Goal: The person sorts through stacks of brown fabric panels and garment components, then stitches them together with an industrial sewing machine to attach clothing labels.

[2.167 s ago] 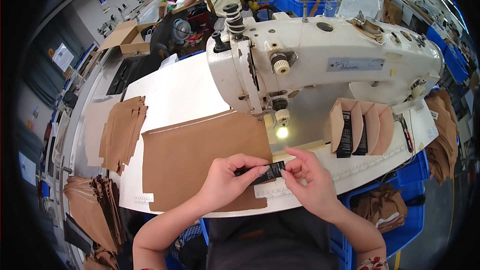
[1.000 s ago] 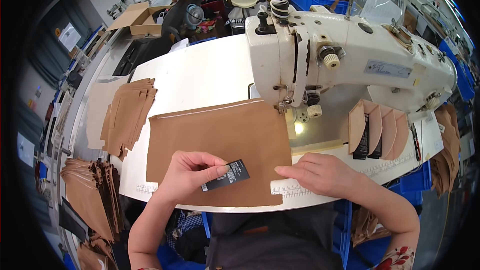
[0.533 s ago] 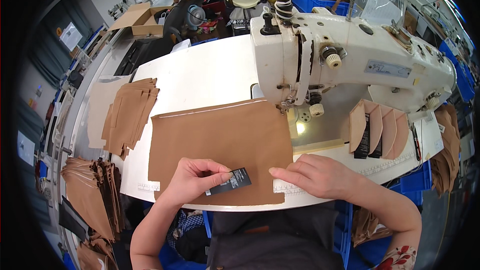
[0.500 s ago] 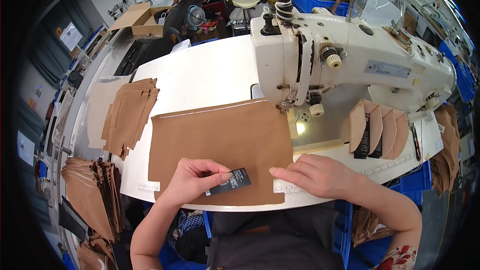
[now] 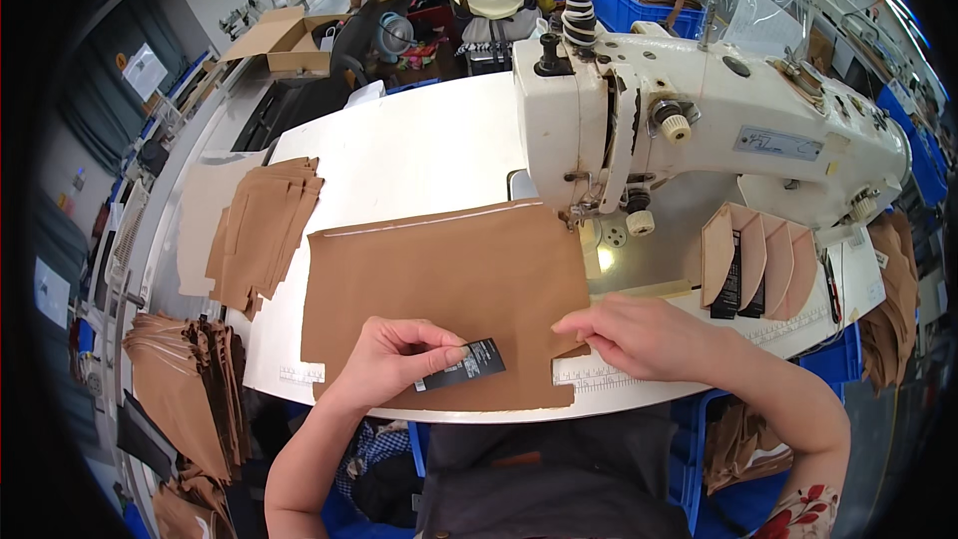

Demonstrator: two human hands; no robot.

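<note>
A brown fabric panel (image 5: 439, 279) lies flat on the white sewing table, with a pale line along its far edge and notches cut at its near corners. My left hand (image 5: 404, 359) pinches a small black label (image 5: 467, 367) with light print between thumb and fingers, just over the panel's near part. At the notch on the panel's right side is my right hand (image 5: 639, 337), its fingers curled and closed at the fabric's edge, where a small corner lifts. The white sewing machine (image 5: 689, 120) stands beyond, its needle area next to the panel's far right corner.
A wooden divider rack (image 5: 763, 260) with black labels stands right of the needle plate. Cut brown pieces (image 5: 264, 225) are stacked on the left, and more brown panels (image 5: 190, 389) hang off the table's left side. A ruler strip (image 5: 589, 375) runs along the near edge. Another person sits beyond.
My right hand has shifted slightly up at the panel's notch, and the fabric corner there now lifts. The label stays in my left hand. The whole view has shifted slightly.
</note>
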